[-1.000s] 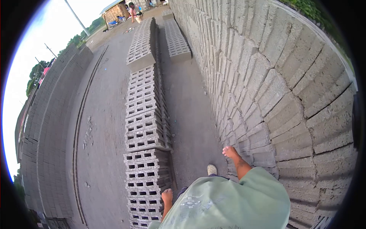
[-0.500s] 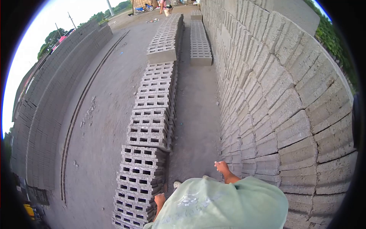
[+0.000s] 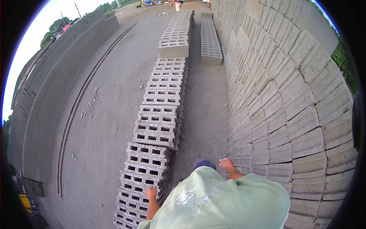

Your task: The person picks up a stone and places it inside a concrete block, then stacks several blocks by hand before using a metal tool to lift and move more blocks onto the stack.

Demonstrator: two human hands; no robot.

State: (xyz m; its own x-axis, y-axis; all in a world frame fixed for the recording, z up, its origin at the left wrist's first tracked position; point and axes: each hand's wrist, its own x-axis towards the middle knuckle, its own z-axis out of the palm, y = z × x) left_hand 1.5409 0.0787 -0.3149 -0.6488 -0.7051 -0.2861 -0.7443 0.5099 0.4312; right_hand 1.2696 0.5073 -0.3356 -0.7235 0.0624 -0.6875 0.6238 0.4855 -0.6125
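Observation:
My left hand (image 3: 151, 192) is loosely closed with nothing showing in it, and in this view it overlaps the edge of the nearest hollow concrete blocks (image 3: 142, 170). These blocks stand in a long row with their rectangular holes facing up. My right hand (image 3: 226, 163) is held out in front of my body, thumb and fingers a little apart and bare. It is nearest to the tall wall of stacked concrete blocks (image 3: 280, 137) on the right. A pale green shirt (image 3: 217, 202) covers my body, with a dark blue garment (image 3: 204, 163) showing just ahead of it.
A narrow dirt path (image 3: 206, 110) runs between the row and the wall. A shorter block row (image 3: 211, 42) stands farther along it. To the left lie a dark rail-like line (image 3: 85, 89), rubble (image 3: 91, 102) and another block stack (image 3: 42, 126). A person (image 3: 177, 5) stands far ahead.
My view has shifted forward and slightly left along the path. My left hand has risen beside the row; my right hand has moved slightly, its fingers loosening. The dark blue garment has come into view.

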